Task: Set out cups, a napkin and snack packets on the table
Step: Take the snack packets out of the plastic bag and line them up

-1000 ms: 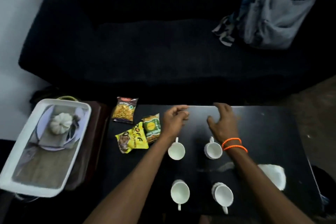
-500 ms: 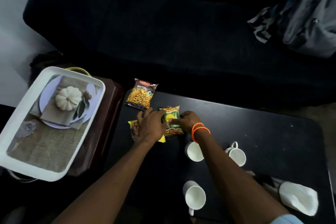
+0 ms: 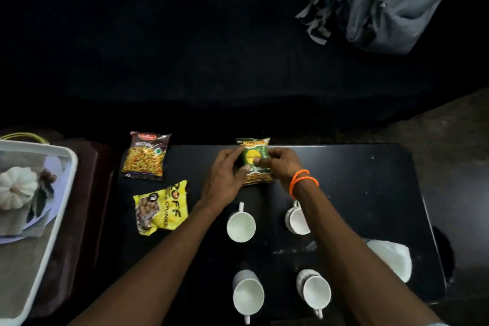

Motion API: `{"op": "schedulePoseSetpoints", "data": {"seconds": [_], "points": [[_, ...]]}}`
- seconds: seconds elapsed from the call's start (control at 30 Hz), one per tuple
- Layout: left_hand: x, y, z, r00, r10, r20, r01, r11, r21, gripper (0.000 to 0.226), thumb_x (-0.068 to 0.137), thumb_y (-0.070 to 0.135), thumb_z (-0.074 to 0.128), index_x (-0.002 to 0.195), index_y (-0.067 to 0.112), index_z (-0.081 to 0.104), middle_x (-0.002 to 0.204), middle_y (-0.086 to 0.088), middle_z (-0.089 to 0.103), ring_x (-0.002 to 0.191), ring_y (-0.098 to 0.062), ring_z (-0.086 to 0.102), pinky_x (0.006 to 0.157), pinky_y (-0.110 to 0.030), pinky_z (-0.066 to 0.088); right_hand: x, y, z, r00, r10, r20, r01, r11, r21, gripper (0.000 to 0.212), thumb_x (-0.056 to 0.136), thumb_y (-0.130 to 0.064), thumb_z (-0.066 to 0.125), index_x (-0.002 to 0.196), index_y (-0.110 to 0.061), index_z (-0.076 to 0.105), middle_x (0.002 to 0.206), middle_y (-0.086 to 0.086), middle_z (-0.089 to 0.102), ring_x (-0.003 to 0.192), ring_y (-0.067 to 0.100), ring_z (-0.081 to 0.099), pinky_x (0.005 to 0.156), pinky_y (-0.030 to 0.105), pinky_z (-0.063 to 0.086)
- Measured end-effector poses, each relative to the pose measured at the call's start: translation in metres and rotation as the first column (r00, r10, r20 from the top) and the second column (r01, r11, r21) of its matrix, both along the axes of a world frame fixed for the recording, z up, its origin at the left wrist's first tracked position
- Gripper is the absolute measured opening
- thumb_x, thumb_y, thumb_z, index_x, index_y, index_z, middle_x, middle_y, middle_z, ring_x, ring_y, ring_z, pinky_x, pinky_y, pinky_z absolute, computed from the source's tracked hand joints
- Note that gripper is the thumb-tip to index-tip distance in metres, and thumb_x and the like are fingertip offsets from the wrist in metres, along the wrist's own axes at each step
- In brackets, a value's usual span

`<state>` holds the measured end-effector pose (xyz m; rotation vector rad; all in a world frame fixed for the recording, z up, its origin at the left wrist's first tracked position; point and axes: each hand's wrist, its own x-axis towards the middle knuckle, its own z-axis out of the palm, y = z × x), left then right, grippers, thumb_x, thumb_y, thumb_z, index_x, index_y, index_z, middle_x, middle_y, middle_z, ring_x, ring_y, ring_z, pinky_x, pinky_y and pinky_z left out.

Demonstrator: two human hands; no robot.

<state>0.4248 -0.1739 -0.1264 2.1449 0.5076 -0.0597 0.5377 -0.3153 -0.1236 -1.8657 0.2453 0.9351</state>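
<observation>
A green snack packet (image 3: 254,153) sits at the far middle edge of the black table (image 3: 370,193), held between both hands. My left hand (image 3: 225,180) grips its left side and my right hand (image 3: 280,167), with orange wrist bands, grips its right side. A dark "Mixture" packet (image 3: 145,156) lies at the table's far left, and a yellow packet (image 3: 161,208) lies nearer me. Several white cups stand in two rows: (image 3: 240,225), (image 3: 296,219), (image 3: 248,295), (image 3: 316,292). A white napkin (image 3: 391,259) lies at the right.
A white tray (image 3: 63,209) with a small white pumpkin (image 3: 16,188) rests on a brown stand at the left. A dark sofa (image 3: 185,47) runs behind the table, with a grey backpack (image 3: 397,5) on it at the upper right.
Both hands have carried the green packet from the pile at the left to the far middle edge of the table. The yellow packet is now uncovered.
</observation>
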Motion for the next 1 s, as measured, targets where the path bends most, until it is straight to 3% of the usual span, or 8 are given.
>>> {"op": "schedulePoseSetpoints", "data": {"seconds": [0.17,0.3,0.37,0.57,0.63,0.8,0.9,1.0], "points": [[0.058,-0.067,-0.007,0.986,-0.122,-0.111,0.100,0.979,-0.180,0.068,0.091,0.033,0.073,0.154,0.030,0.046,0.133,-0.010,0.070,0.111,-0.024,0.072,0.102,-0.040,0.056,0.035,-0.083,0.000,0.984,-0.176,-0.026,0.177,0.984,-0.001,0.022,0.073,-0.003,0.085,0.094,-0.006,0.078,0.091,0.014,0.080,0.085,0.032,0.075,0.064,0.033,0.059],[0.079,-0.111,-0.016,0.980,-0.165,-0.114,0.143,0.973,-0.182,0.070,0.088,0.034,0.077,0.152,0.032,0.048,0.137,-0.008,0.069,0.120,-0.021,0.068,0.108,-0.037,0.052,0.047,-0.123,-0.012,0.977,-0.210,-0.043,0.210,0.978,-0.019,0.035,0.075,-0.001,0.084,0.108,0.001,0.074,0.102,0.022,0.077,0.097,0.043,0.074,0.086,0.051,0.061],[0.084,-0.124,-0.020,0.979,-0.172,-0.111,0.155,0.977,-0.149,0.071,0.086,0.034,0.079,0.151,0.031,0.049,0.132,-0.010,0.071,0.118,-0.023,0.069,0.106,-0.037,0.054,0.050,-0.134,-0.017,0.979,-0.198,-0.051,0.196,0.980,-0.041,0.039,0.075,-0.001,0.084,0.113,0.002,0.072,0.104,0.022,0.076,0.100,0.043,0.073,0.091,0.053,0.059],[0.089,-0.136,-0.025,0.971,-0.181,-0.157,0.170,0.982,-0.082,0.074,0.083,0.030,0.083,0.150,0.027,0.051,0.126,-0.011,0.073,0.111,-0.025,0.069,0.100,-0.035,0.055,0.049,-0.144,-0.021,0.980,-0.172,0.103,0.185,0.972,-0.142,0.061,0.069,-0.005,0.090,0.123,-0.018,0.063,0.086,-0.002,0.068,0.076,0.014,0.068,0.065,0.023,0.052],[0.090,-0.138,-0.025,0.970,-0.178,-0.165,0.167,0.983,-0.081,0.074,0.083,0.029,0.083,0.150,0.027,0.052,0.128,-0.011,0.073,0.113,-0.025,0.068,0.102,-0.035,0.054,0.046,-0.145,-0.022,0.975,-0.169,0.146,0.190,0.971,-0.143,0.059,0.071,-0.003,0.089,0.122,-0.020,0.064,0.080,-0.006,0.067,0.072,0.011,0.067,0.061,0.021,0.053],[0.089,-0.143,-0.023,0.972,-0.159,-0.175,0.148,0.986,-0.075,0.073,0.085,0.025,0.082,0.151,0.026,0.051,0.129,-0.013,0.072,0.114,-0.027,0.068,0.103,-0.039,0.054,0.041,-0.145,-0.021,0.975,-0.183,0.123,0.201,0.967,-0.158,0.055,0.074,-0.003,0.086,0.125,-0.008,0.066,0.086,0.003,0.067,0.083,0.025,0.069,0.063,0.025,0.053],[0.081,-0.140,-0.020,0.974,-0.150,-0.167,0.137,0.987,-0.087,0.070,0.089,0.027,0.077,0.153,0.026,0.048,0.127,-0.015,0.072,0.114,-0.029,0.067,0.102,-0.041,0.054,0.041,-0.139,-0.012,0.979,-0.166,0.119,0.189,0.957,-0.220,0.063,0.072,-0.009,0.089,0.129,-0.007,0.063,0.108,0.011,0.071,0.092,0.025,0.067,0.071,0.026,0.053],[0.064,-0.130,-0.011,0.989,-0.057,-0.137,0.042,0.993,-0.109,0.064,0.093,0.026,0.070,0.153,0.024,0.048,0.122,-0.014,0.072,0.111,-0.027,0.066,0.100,-0.042,0.054,0.034,-0.121,0.005,0.935,-0.085,0.346,0.230,0.885,-0.405,0.065,0.072,-0.028,0.090,0.129,-0.014,0.062,0.127,0.014,0.065,0.111,0.029,0.065,0.096,0.042,0.052]]}}
